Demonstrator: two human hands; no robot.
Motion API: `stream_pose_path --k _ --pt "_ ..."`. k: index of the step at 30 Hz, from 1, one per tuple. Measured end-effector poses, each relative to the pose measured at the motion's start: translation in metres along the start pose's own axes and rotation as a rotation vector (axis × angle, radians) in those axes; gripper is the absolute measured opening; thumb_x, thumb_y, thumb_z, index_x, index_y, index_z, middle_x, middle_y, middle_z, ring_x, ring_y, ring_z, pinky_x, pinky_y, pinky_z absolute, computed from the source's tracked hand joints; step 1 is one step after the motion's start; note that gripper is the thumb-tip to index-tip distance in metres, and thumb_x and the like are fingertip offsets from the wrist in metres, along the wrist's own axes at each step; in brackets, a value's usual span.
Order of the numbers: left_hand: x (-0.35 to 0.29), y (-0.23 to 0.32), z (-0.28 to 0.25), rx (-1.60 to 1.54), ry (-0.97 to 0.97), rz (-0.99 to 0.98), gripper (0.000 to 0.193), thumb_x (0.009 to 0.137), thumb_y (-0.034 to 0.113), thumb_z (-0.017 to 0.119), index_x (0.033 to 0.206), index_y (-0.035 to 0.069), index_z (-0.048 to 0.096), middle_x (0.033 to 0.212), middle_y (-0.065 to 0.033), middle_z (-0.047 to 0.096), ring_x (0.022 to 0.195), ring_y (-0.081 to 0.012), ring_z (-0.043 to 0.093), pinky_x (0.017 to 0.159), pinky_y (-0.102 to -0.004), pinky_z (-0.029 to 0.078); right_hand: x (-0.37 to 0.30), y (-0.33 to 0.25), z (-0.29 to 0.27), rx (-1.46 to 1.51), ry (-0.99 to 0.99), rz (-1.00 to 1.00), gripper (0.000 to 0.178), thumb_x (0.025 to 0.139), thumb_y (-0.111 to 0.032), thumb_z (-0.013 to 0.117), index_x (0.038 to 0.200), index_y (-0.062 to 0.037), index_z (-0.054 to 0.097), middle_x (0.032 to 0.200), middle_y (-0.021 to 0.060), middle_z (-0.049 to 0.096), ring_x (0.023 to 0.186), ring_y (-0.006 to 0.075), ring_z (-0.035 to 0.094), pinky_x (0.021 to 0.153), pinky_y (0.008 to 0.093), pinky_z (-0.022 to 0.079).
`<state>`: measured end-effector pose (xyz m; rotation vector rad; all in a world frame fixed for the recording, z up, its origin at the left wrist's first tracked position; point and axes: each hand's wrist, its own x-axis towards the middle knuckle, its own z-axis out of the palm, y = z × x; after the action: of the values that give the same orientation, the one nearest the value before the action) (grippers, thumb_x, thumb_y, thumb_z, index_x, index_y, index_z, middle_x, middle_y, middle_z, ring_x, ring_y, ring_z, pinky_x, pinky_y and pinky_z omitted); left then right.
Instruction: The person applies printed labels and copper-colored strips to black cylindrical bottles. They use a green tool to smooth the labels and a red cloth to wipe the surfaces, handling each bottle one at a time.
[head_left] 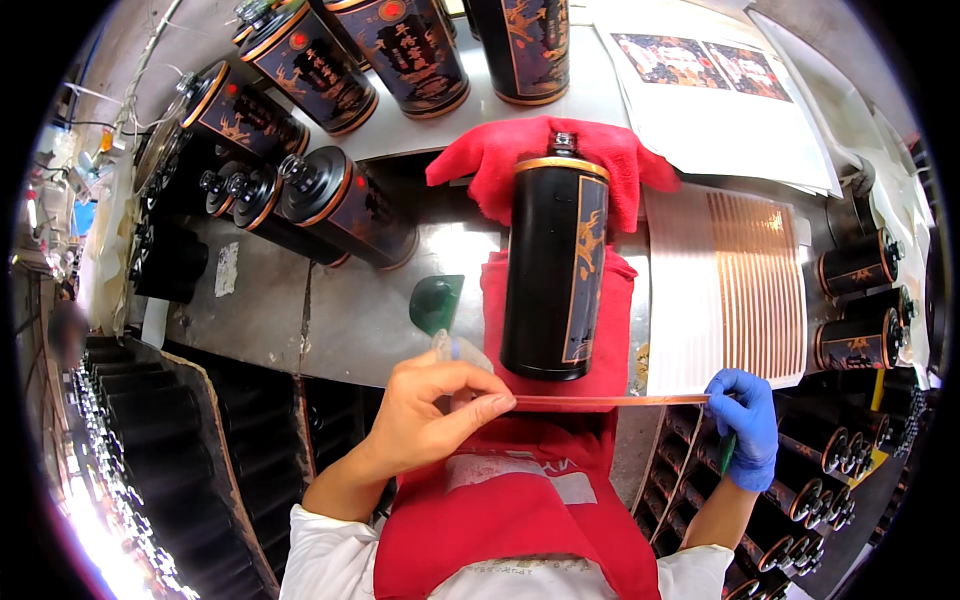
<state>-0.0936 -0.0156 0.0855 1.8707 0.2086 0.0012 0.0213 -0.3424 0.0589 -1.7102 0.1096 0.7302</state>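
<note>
A thin copper-coloured strip (pixel 610 400) is stretched level between my hands, in front of a black bottle. My bare left hand (pixel 435 410) pinches its left end between thumb and finger. My right hand (pixel 742 425), in a blue glove, grips the other end, and a small green piece (pixel 727 452) shows at its palm. The black bottle (pixel 545 270) has a dark picture panel and a copper band round its shoulder. It lies on a red cloth (pixel 500 300), its neck by a bunched red towel (pixel 490 165). A translucent piece (pixel 465 352) shows behind my left fingers.
Right of the bottle lies a sheet of copper strips (pixel 760 285). A green scraper (pixel 435 303) rests on the metal table (pixel 350 315). Decorated bottles (pixel 345 205) stand at the left and back. Printed paper sheets (pixel 720 110) lie back right. Racked bottles (pixel 800 490) fill both sides below.
</note>
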Motion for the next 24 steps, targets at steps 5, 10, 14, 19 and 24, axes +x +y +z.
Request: stream_pose_path --k 5,10,14,19,24 --pt "0.006 -0.011 0.019 0.016 0.188 0.095 0.006 0.072 0.005 0.074 0.074 0.005 0.068 0.06 0.0003 0.06 0.051 -0.0061 0.045 0.05 -0.0211 0.033 0.018 0.011 0.002 0.078 0.024 -0.005 0.005 0.076 -0.004 0.06 0.073 -0.0004 0.058 0.061 0.0019 0.055 0.044 0.0031 0.042 0.042 0.0174 0.031" --pt "0.013 -0.009 0.033 0.087 0.265 0.121 0.008 0.071 0.004 0.074 0.071 0.006 0.065 0.06 0.0012 0.059 0.052 -0.0068 0.043 0.051 -0.0214 0.033 0.028 0.022 -0.007 0.036 0.059 0.019 0.006 0.076 -0.005 0.06 0.072 -0.0011 0.059 0.061 0.0015 0.055 0.045 0.003 0.042 0.042 0.0175 0.03" --pt "0.014 -0.013 0.035 0.009 0.245 0.058 0.011 0.071 0.003 0.073 0.072 0.005 0.062 0.064 0.0012 0.056 0.058 -0.0072 0.043 0.057 -0.0203 0.035 0.033 0.023 -0.008 0.011 0.072 0.022 0.006 0.076 -0.006 0.061 0.073 -0.0019 0.059 0.061 0.0012 0.055 0.046 0.0029 0.042 0.042 0.0175 0.03" --pt "0.012 -0.025 0.029 -0.409 0.147 -0.07 0.017 0.076 -0.001 0.069 0.088 0.004 0.058 0.084 0.0009 0.052 0.07 -0.0055 0.045 0.066 -0.0208 0.038 0.038 0.021 -0.01 -0.003 0.075 0.015 0.006 0.076 -0.007 0.062 0.074 -0.0021 0.06 0.061 0.0011 0.055 0.046 0.0031 0.042 0.041 0.0175 0.03" --pt "0.016 -0.031 0.03 -0.527 0.173 -0.096 0.04 0.075 0.0 0.071 0.108 0.004 0.049 0.104 -0.0035 0.048 0.092 -0.0094 0.046 0.08 -0.0241 0.04 0.04 0.02 -0.012 -0.037 0.066 0.014 0.006 0.076 -0.008 0.062 0.074 -0.002 0.06 0.061 0.0011 0.055 0.046 0.0031 0.043 0.041 0.0176 0.031"
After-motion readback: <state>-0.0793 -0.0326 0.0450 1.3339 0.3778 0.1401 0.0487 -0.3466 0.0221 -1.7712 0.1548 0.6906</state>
